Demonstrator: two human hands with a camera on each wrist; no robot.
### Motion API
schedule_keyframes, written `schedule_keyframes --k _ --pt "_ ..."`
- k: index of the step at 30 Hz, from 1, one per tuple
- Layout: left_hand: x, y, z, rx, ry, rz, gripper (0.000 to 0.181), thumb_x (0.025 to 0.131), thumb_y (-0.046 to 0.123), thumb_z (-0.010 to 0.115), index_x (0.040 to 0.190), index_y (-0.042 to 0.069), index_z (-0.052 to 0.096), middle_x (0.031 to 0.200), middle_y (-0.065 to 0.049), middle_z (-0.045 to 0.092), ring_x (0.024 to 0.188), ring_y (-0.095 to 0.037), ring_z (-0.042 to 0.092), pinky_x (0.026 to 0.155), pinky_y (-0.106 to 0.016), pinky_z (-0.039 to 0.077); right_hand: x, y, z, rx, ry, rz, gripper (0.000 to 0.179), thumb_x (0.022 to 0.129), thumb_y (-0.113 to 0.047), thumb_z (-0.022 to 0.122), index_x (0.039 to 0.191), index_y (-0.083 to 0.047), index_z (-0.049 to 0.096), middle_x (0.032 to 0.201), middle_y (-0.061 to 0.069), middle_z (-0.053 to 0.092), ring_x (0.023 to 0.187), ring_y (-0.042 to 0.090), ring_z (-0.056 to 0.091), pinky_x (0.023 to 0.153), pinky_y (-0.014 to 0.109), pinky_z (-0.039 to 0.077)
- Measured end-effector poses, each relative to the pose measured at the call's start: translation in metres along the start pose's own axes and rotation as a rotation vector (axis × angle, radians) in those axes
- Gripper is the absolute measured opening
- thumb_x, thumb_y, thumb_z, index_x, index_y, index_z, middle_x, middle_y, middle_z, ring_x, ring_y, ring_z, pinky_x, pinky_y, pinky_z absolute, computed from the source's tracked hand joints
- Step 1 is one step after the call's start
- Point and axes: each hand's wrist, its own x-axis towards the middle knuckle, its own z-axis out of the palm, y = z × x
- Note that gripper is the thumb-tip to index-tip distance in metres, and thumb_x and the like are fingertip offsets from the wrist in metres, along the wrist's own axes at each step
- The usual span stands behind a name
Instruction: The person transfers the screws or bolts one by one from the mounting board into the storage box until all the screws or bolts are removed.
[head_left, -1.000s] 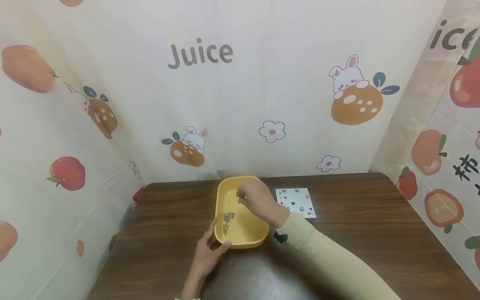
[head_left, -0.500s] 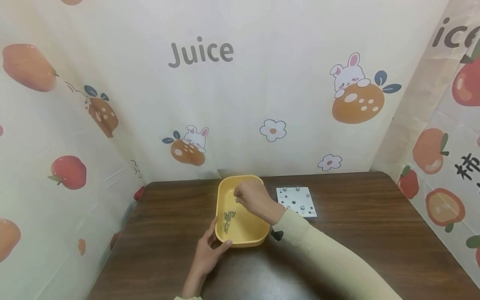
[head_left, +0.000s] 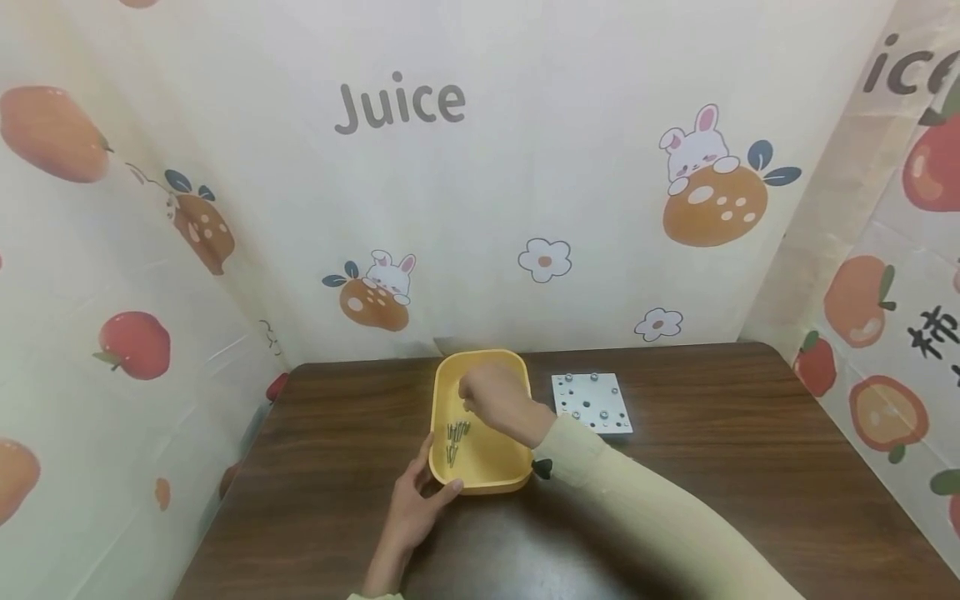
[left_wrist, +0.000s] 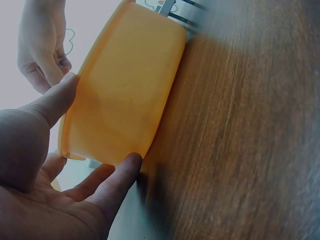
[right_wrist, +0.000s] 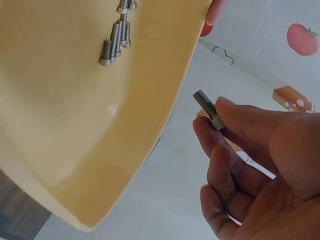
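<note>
My right hand (head_left: 504,403) is above the yellow tray (head_left: 491,486). In the right wrist view it pinches a short socket head screw (right_wrist: 208,110) between thumb and forefinger, threaded end pointing away from the hand. Several more screws (head_left: 455,442) lie on the tray floor, towards its left side. At the tray's near left corner my left hand (head_left: 409,512) holds it, thumb at the rim and fingers along the outer wall, as the left wrist view (left_wrist: 117,85) also shows. The head view hides the pinched screw behind the right hand.
Right of the tray lies a pale metal plate (head_left: 592,402) with holes and several fasteners standing in it. Both rest on a dark wooden table (head_left: 712,433). A fruit-printed curtain (head_left: 487,183) closes off the back and sides.
My right hand has shifted slightly left over the tray. My left hand stays on the corner, and the screws in the tray have not moved.
</note>
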Motion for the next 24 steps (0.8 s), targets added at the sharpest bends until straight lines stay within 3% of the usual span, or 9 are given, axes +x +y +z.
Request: schedule_keyframes --k 4,12,17,20,24 --pt "0.000 -0.002 -0.001 0.003 0.003 -0.009 0.092 0.089 0.016 0.087 0.166 0.013 0.036 0.163 -0.032 0.037 0.143 -0.049 0.049 0.123 -0.064 0.033 0.003 -0.002 0.003 -0.029 -0.026 0.007 0.006 0.088 -0.009 0.084 0.091 -0.014 0.084 0.093 0.000 0.080 0.081 0.016 0.071 0.080 0.030 0.061" --pt "0.000 -0.002 -0.001 -0.017 -0.007 0.019 0.093 0.089 0.016 0.087 0.166 0.011 0.035 0.163 -0.032 0.037 0.142 -0.047 0.051 0.123 -0.062 0.035 0.007 -0.005 0.008 0.009 -0.072 0.030 0.017 0.089 -0.009 0.084 0.074 -0.014 0.077 0.070 -0.005 0.069 0.061 0.008 0.055 0.061 0.021 0.051" --pt "0.000 -0.003 -0.001 -0.022 -0.007 0.026 0.092 0.089 0.016 0.086 0.166 0.011 0.035 0.163 -0.031 0.038 0.140 -0.046 0.053 0.121 -0.062 0.038 0.010 -0.006 0.013 -0.009 -0.067 0.007 0.050 0.087 -0.009 0.086 0.055 -0.018 0.048 0.053 -0.009 0.039 0.051 0.007 0.035 0.049 0.019 0.030" --pt "0.000 -0.003 -0.001 -0.020 -0.007 0.025 0.092 0.089 0.016 0.087 0.166 0.011 0.035 0.162 -0.032 0.038 0.139 -0.047 0.054 0.121 -0.063 0.038 0.011 -0.006 0.014 -0.012 -0.053 -0.017 0.062 0.085 -0.008 0.087 0.054 -0.020 0.034 0.052 -0.010 0.028 0.050 0.006 0.027 0.048 0.019 0.023" --pt "0.000 -0.003 -0.001 -0.016 -0.008 0.023 0.093 0.089 0.017 0.087 0.166 0.012 0.035 0.161 -0.032 0.039 0.138 -0.047 0.054 0.121 -0.065 0.038 0.014 -0.006 0.015 -0.010 -0.059 -0.014 0.067 0.084 -0.006 0.086 0.055 -0.020 0.028 0.052 -0.010 0.021 0.049 0.006 0.022 0.046 0.019 0.020"
